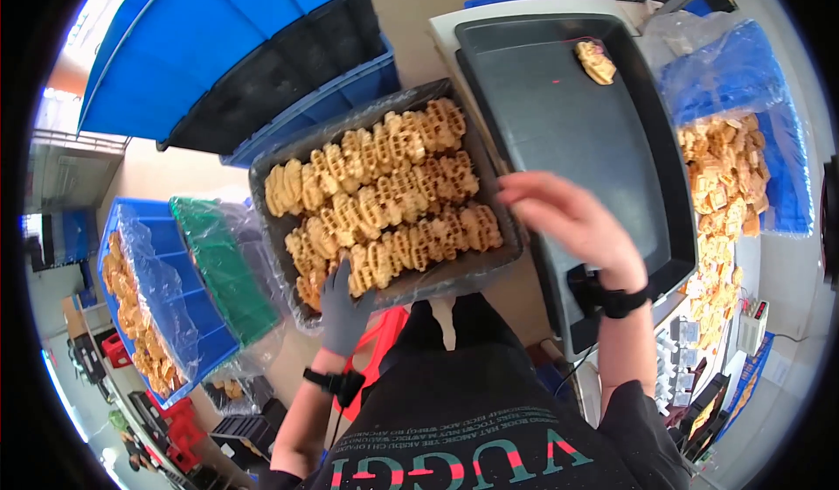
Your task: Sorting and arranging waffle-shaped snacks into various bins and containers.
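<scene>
The left hand [343,308], in a grey glove, has its fingers spread down onto the near left corner of the packed waffles [376,206], touching the end of the nearest row; from where I stand I can't tell whether they grip one. The right hand [564,219], bare and blurred, has its fingers stretched out and pointing left, thumb side hard to make out, and I see nothing in them. Its fingertips are right by the right-hand rim of the crate, though whether they touch it I can't say.

The waffles stand on edge, tightly packed side by side, in three slanting rows inside that dark crate [411,291], which is lined with clear plastic. Each wrist carries a black strap with a small black box on it.

Just to the right of the crate, under the right forearm, is a long dark grey tray [577,140]; one lone waffle [596,62] lies near its far end. Past the tray is a big loose heap of waffles [725,175], partly in a blue bin [791,184] draped with clear plastic.

Over on the left, another blue bin [218,324] holds more loose waffles [135,315] under film, with a green bin [210,263] beside it. Beyond the crate, large blue and black tubs [218,44] stand close together. Something red [380,363] shows beside the person's dark-clothed leg.
</scene>
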`<move>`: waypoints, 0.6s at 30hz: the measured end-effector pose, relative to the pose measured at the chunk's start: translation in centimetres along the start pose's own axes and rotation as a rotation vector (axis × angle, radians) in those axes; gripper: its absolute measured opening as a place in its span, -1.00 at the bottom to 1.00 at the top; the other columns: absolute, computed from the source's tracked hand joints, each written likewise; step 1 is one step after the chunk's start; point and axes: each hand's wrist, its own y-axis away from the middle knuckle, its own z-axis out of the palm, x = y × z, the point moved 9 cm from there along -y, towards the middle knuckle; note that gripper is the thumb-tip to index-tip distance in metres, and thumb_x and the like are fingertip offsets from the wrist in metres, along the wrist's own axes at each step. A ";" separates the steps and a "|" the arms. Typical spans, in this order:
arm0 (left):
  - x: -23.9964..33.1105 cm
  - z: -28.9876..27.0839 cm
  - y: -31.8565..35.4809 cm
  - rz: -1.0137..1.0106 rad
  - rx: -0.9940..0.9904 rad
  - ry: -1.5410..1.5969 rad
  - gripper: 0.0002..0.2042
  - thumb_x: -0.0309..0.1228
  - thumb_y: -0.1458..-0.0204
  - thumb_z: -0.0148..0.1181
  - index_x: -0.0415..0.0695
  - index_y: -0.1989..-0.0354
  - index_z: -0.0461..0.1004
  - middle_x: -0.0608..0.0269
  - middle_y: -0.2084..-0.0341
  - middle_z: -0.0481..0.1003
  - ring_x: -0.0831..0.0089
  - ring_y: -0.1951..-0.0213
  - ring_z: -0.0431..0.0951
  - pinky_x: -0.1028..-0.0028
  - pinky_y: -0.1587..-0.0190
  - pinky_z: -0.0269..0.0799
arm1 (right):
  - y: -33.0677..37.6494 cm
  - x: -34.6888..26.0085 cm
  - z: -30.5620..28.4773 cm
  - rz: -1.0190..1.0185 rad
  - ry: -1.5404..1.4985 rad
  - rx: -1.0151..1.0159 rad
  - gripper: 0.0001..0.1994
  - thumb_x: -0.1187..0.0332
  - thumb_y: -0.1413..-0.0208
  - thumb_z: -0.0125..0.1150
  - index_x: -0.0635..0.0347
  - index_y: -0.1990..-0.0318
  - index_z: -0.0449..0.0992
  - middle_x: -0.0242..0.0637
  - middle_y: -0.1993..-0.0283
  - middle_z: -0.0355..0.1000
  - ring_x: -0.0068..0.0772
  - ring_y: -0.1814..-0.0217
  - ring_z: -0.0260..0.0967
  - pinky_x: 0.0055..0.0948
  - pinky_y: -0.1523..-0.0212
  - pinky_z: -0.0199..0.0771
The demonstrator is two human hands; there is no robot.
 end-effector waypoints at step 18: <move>25.0 9.1 -12.9 -0.168 -0.492 0.645 -0.31 -0.21 -0.10 0.20 -0.23 -0.33 0.04 0.06 -0.16 0.28 0.27 -0.12 0.36 0.32 -0.07 0.39 | -12.4 10.3 -28.8 -0.090 0.958 1.111 -0.48 0.34 0.14 0.28 -0.02 -0.09 0.41 0.02 -0.24 0.22 0.00 -0.30 0.16 -0.11 -0.17 0.27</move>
